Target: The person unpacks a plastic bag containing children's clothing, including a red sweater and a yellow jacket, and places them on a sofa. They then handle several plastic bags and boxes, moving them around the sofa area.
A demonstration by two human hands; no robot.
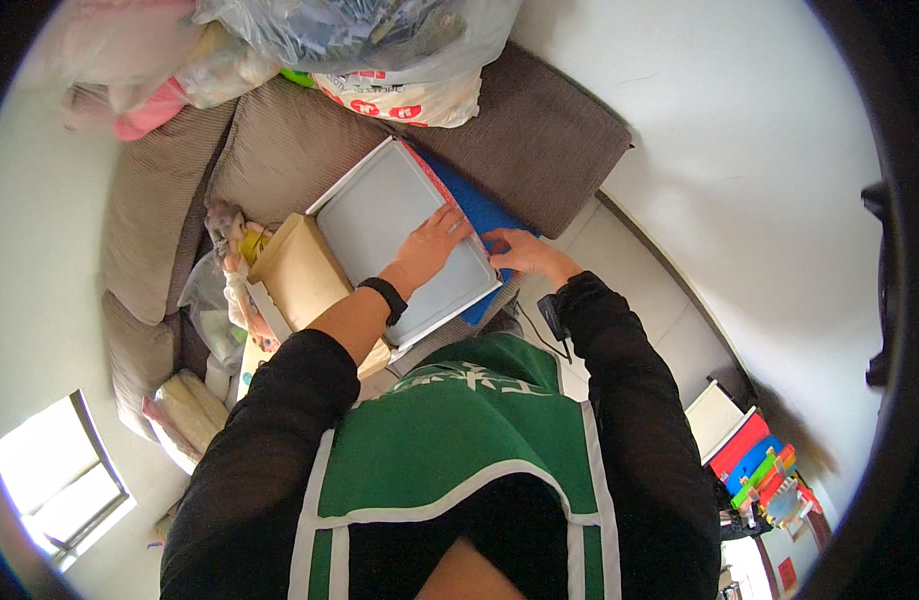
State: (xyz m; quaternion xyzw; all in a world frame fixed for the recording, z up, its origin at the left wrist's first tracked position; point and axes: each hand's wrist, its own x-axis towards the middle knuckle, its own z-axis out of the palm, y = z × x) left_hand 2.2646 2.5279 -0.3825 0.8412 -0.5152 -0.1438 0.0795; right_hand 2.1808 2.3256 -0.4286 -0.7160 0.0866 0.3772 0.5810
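Observation:
A shallow rectangular box or tray with a pale grey panel [373,199], white rims and a red patterned side [428,169] lies tilted in front of me. My left hand [433,240] rests on the panel, its fingers reaching over the red side; whether they grip it is hidden. Close to the right corner is my right hand [531,253], with thumb and forefinger apart and the other fingers curled. A flat blue item [471,196] shows under the box's right side. An open brown cardboard box [302,270] sits against the panel's left edge, below my left forearm.
Around these is a brown corduroy sofa [294,142] with an ottoman-like section [549,142]. Stuffed plastic bags [384,37] are piled at the back. A doll [238,289] and a clear bag [212,300] lie at left. Colourful toys [767,472] stand by the right wall.

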